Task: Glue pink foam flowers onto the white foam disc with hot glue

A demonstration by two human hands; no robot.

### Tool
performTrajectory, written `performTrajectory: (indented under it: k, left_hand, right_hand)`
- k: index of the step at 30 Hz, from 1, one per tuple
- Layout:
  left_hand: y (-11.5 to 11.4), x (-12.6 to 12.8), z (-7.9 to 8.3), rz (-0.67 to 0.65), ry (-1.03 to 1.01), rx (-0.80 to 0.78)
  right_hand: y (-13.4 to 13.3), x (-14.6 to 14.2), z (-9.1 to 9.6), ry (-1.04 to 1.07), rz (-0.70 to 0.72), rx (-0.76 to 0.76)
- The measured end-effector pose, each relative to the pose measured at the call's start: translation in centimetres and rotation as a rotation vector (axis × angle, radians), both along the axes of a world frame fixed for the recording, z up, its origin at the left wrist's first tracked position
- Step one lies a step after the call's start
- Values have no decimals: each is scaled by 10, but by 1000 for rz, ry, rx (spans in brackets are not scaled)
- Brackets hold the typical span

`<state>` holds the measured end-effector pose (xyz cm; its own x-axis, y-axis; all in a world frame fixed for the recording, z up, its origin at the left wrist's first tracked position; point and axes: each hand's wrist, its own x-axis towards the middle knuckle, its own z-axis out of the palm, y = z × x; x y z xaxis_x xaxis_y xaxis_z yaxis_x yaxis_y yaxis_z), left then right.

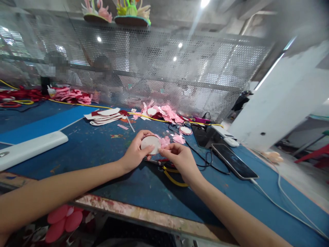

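My left hand [137,151] is closed around a white round disc [150,141], with the thumb lying across its face. A reddish rim shows along the disc's upper edge. At the disc's right edge, my right hand [183,157] pinches a pink petal piece [165,141] between thumb and fingers. Just beyond the right hand lies another pink petal piece [179,139]. Beneath the hands are scissors with yellow handles [174,176], partly covered by the right hand. A second white disc with a pink edge [185,130] rests farther back.
Pink petal pieces [169,113] are heaped against the perforated metal screen [164,68]. White cut shapes [105,116] are stacked at back left. A long white case [33,149] lies left, a phone [235,161] with a cable right. A yellow cord [102,107] crosses the blue table [102,151].
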<state>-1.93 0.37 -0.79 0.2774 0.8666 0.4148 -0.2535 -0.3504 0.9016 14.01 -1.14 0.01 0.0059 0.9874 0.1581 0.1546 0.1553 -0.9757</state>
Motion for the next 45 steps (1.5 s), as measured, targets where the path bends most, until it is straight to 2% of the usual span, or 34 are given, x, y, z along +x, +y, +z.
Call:
performTrajectory:
  k: [5, 8, 11, 15, 17, 20, 25, 34, 41, 45]
  left_hand:
    - [0, -2, 6, 17, 3, 15]
    - [2, -2, 6, 25, -6, 4]
    - [3, -2, 5, 26, 9, -29]
    - [3, -1, 4, 8, 50, -34]
    - [3, -1, 3, 14, 55, -30]
    - [4, -1, 3, 16, 45, -40]
    - [4, 0, 4, -11, -15, -89]
    - [4, 0, 4, -40, -93, -167]
    - [5, -1, 1, -42, -37, -108]
    - [4, -1, 2, -23, 19, -68]
  right_hand:
    - [0, 6, 11, 2, 127, 78]
    - [-1, 10, 18, -48, 122, 140]
    - [-4, 13, 23, -266, 54, 276]
    - [-7, 15, 24, -624, -5, 573]
    - [-7, 14, 22, -719, -33, 697]
    - [-7, 14, 20, -762, -74, 788]
    - [-10, 13, 21, -728, -84, 813]
    - [-13, 10, 23, -618, -46, 713]
    - [-6, 13, 20, -611, 34, 716]
    - [-4, 14, 18, -632, 32, 733]
